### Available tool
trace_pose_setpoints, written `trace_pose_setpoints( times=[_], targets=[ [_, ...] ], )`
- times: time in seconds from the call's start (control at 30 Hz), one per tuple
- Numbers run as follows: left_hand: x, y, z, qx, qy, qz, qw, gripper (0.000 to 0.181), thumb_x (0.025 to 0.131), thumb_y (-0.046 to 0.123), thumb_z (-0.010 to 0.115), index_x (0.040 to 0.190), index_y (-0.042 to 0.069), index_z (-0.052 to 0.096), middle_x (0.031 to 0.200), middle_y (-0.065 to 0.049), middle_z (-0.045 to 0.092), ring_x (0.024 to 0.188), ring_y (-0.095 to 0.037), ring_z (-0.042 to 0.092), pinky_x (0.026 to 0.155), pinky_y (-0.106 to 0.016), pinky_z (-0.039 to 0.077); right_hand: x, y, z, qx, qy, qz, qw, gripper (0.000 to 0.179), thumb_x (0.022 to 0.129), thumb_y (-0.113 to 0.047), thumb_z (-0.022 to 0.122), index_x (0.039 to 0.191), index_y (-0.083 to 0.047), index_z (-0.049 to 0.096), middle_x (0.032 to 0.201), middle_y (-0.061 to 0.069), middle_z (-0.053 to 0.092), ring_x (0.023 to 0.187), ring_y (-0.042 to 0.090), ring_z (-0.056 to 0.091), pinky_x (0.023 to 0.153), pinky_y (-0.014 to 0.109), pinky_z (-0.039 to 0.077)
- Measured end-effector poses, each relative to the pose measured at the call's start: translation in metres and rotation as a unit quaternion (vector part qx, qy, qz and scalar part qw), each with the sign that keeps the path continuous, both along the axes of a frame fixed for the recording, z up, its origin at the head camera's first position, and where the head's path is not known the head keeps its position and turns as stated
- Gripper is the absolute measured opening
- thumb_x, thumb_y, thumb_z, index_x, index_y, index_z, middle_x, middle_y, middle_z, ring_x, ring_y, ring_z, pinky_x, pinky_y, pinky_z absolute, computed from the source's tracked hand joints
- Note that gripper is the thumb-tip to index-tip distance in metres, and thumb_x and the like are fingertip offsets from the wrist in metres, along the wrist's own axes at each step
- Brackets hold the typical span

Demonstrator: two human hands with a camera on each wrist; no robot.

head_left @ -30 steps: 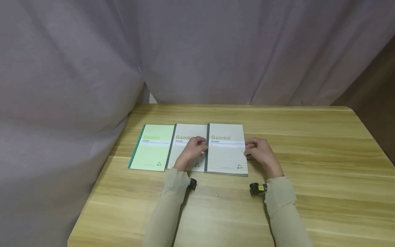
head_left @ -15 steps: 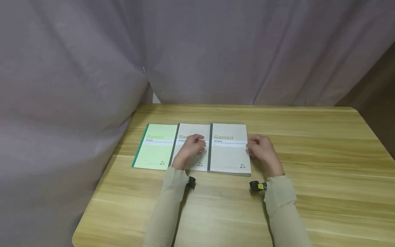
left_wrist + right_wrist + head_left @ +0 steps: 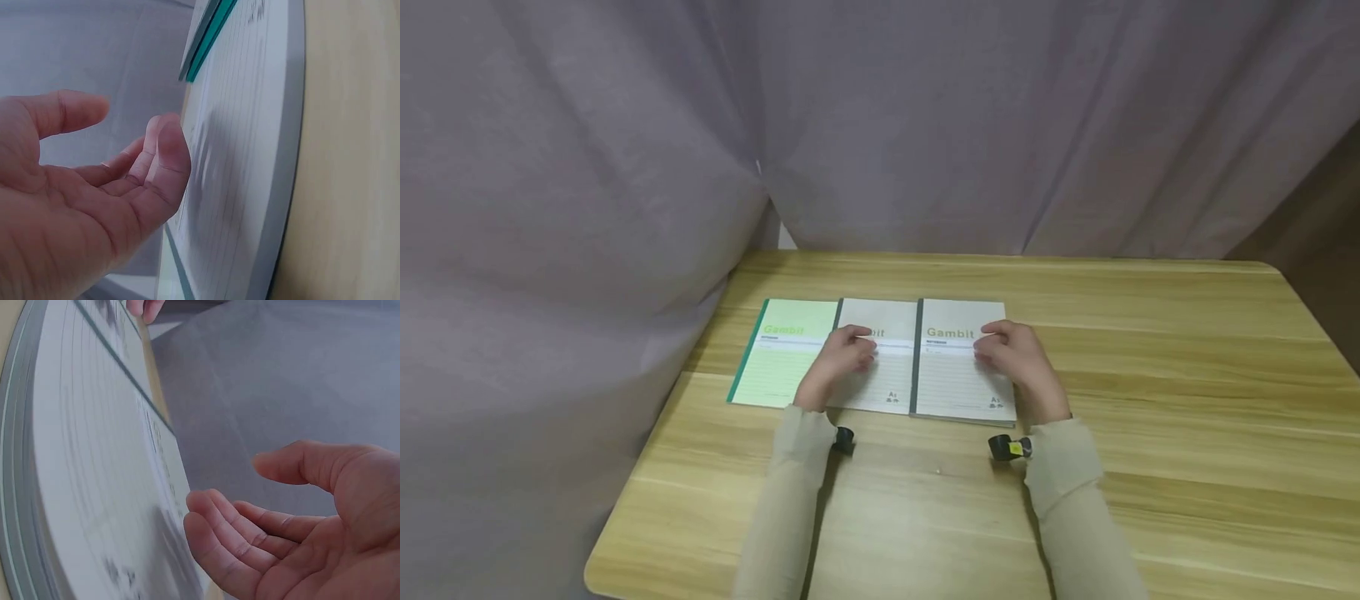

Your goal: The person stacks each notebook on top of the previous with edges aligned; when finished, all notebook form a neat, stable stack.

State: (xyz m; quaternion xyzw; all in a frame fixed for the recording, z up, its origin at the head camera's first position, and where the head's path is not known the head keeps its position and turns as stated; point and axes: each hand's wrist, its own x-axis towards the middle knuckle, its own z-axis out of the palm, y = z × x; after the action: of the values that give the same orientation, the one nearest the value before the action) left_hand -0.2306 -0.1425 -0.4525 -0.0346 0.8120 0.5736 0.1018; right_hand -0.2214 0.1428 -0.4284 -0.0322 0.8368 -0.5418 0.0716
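Three Gambit notebooks lie side by side: a green one (image 3: 778, 371) at the left, a grey-spined one (image 3: 891, 375) in the middle and another grey-spined one (image 3: 958, 379) at the right. In the right wrist view the right-hand notebook (image 3: 94, 456) tops a stack with several layered edges. A green spine (image 3: 209, 44) shows under its grey spine in the left wrist view. My left hand (image 3: 838, 362) hovers over the middle notebook's left part, fingers loosely bent and holding nothing. My right hand (image 3: 1026, 367), likewise holding nothing, is over the right notebook's right edge, thumb and fingers apart.
The notebooks lie on a wood-grain table (image 3: 1150, 400), near its left side. A grey curtain (image 3: 887, 125) hangs behind the table and along its left. Small black wrist cameras sit at both cuffs, the right one (image 3: 1003, 447) marked yellow.
My left hand has moved left, from the right notebook's spine to over the middle notebook. My right hand has come off the right notebook's edge and moved over its cover. The head view has shifted slightly.
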Motion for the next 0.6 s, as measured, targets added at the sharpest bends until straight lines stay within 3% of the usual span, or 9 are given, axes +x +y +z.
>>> trace_pose_setpoints(
  times=[0.23,0.4,0.6],
  targets=[
    [0.002,-0.014,0.003,0.012,-0.005,0.023,0.9997,0.041,0.097,0.005,0.057,0.134,-0.011,0.054,0.105,-0.024,0.067,0.082,-0.024,0.066,0.074,-0.033,0.058,-0.003,-0.016,0.001,0.010,0.014,0.022,0.9996,0.047,0.095,-0.008,0.062,0.132,0.020,0.051,0.114,0.034,0.065,0.098,0.038,0.070,0.081,0.026,0.056],
    [0.005,-0.021,0.008,0.030,-0.007,0.031,0.9990,0.043,0.097,0.006,0.056,0.136,-0.012,0.052,0.111,-0.027,0.064,0.089,-0.029,0.065,0.079,-0.035,0.058,-0.004,-0.028,0.002,-0.001,0.009,0.025,0.9997,0.049,0.095,-0.009,0.062,0.133,0.019,0.051,0.115,0.033,0.066,0.100,0.038,0.070,0.086,0.035,0.057],
    [0.009,-0.037,0.010,0.018,-0.007,0.050,0.9986,0.044,0.098,0.006,0.056,0.137,-0.012,0.051,0.111,-0.027,0.063,0.090,-0.030,0.065,0.076,-0.033,0.057,-0.007,-0.053,-0.002,-0.024,0.001,0.037,0.9990,0.048,0.096,-0.009,0.061,0.133,0.019,0.050,0.113,0.032,0.067,0.100,0.041,0.069,0.087,0.041,0.057]
  ],
)
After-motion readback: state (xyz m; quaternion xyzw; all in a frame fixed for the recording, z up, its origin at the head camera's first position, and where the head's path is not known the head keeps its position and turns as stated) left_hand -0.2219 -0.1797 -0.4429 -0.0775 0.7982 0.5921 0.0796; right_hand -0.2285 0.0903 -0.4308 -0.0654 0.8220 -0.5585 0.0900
